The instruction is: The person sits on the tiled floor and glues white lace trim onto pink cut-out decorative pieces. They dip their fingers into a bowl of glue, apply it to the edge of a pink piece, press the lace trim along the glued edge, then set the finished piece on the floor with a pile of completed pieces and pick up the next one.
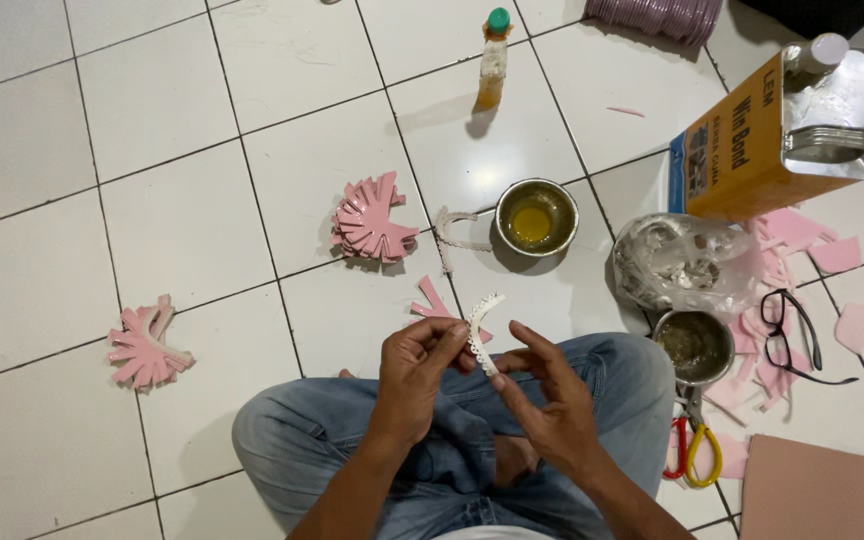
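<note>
I sit cross-legged in blue jeans on a white tiled floor. My left hand (414,375) and my right hand (549,395) meet above my knees. Both pinch a narrow white lace strip (479,330) that curves upward between them. Just beyond the strip a pink foam cut-out (432,301) lies on the floor. A small metal bowl of yellow glue (536,217) stands farther out, with another white lace piece (449,236) beside it.
Pink foam stacks lie at centre (370,220) and left (145,347). A green-capped bottle (493,60) stands at the back. At right are an orange glue tin (767,130), a plastic bag (677,262), a second metal bowl (693,346), black glasses (790,325), scissors (692,450) and pink scraps (797,235).
</note>
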Demonstrator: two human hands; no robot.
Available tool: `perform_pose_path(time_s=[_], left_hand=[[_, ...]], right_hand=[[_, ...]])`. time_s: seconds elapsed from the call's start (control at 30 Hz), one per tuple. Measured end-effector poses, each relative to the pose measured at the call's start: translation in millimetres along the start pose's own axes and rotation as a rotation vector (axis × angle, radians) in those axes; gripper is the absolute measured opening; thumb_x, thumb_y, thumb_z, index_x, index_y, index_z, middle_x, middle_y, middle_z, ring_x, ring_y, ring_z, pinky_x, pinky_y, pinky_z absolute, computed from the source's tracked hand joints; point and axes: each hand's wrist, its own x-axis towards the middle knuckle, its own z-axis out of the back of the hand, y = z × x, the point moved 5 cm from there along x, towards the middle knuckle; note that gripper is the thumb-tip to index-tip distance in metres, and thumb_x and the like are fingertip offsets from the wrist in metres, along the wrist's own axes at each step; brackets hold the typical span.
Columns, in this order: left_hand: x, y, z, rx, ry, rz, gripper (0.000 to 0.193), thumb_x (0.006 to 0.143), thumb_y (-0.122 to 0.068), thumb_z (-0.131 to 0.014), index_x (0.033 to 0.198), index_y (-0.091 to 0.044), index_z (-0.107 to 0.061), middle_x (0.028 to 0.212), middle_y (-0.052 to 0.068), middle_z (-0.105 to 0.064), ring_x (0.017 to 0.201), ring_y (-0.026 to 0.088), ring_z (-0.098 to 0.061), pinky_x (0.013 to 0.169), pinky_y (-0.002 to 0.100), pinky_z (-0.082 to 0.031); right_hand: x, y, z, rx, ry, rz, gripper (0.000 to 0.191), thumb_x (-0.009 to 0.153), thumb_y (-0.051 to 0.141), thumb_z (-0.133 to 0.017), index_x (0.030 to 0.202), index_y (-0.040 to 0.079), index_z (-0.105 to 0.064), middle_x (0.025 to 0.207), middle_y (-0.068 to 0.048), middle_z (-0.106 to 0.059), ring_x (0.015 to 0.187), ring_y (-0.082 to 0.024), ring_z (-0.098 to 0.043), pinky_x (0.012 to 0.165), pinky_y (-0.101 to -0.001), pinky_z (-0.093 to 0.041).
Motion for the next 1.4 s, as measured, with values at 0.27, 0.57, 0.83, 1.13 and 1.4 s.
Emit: perform_pose_path(time_s=[0.27,0.57,0.83,1.13,1.4], left_hand=[[-18,11,-7,0.051,0.098,-0.049,0.015,0.104,-0.013,-0.065,0.103,0.001,-0.071,0.087,0.004,-0.07,0.079,0.007,-0.062,0.072,0.023,-0.053],[-18,8,0,0.148,0.003,-0.068,0.02,0.101,-0.014,-0.066,0.101,0.003,-0.075,0.084,0.006,-0.074,0.076,0.009,-0.067,0.07,0.025,-0.056],[-13,1,31,0.167,-0.112,-0.091,0.023,0.099,-0.016,-0.066,0.1,0.005,-0.076,0.084,0.008,-0.076,0.077,0.011,-0.071,0.075,0.026,-0.06],[-14,8,59,0.239,-0.256,0.085,0.026,0.096,-0.018,-0.067,0.098,0.006,-0.077,0.078,0.01,-0.076,0.071,0.014,-0.073,0.07,0.028,-0.06],[-4,15,63,0.26,-0.257,0.134,0.027,0.095,-0.02,-0.068,0.098,0.005,-0.078,0.077,0.011,-0.077,0.07,0.016,-0.074,0.067,0.03,-0.061]], right_hand=[[8,0,0,0.037,0.02,-0.038,0.075,0.089,0.001,-0.075,0.155,0.004,-0.039,0.101,-0.01,-0.074,0.099,-0.016,-0.072,0.089,-0.0312,-0.059],[13,38,-3,-0.435,0.137,0.268,0.056,0.084,0.0,-0.074,0.137,0.014,-0.066,0.133,-0.015,-0.06,0.118,-0.028,-0.065,0.091,-0.0377,-0.058],[50,-26,54,-0.754,-0.089,0.262,0.048,0.09,0.023,-0.077,0.136,0.017,-0.067,0.153,-0.019,-0.047,0.141,-0.038,-0.048,0.114,-0.051,-0.043],[173,-124,59,-1.222,0.118,0.001,0.077,0.089,0.078,-0.05,0.143,0.025,-0.062,0.171,-0.02,-0.004,0.153,-0.051,-0.005,0.118,-0.0685,-0.014],[181,-137,65,-1.21,0.189,-0.104,0.062,0.089,0.073,-0.053,0.115,0.022,-0.077,0.172,-0.015,-0.005,0.157,-0.046,-0.002,0.123,-0.0653,-0.007]])
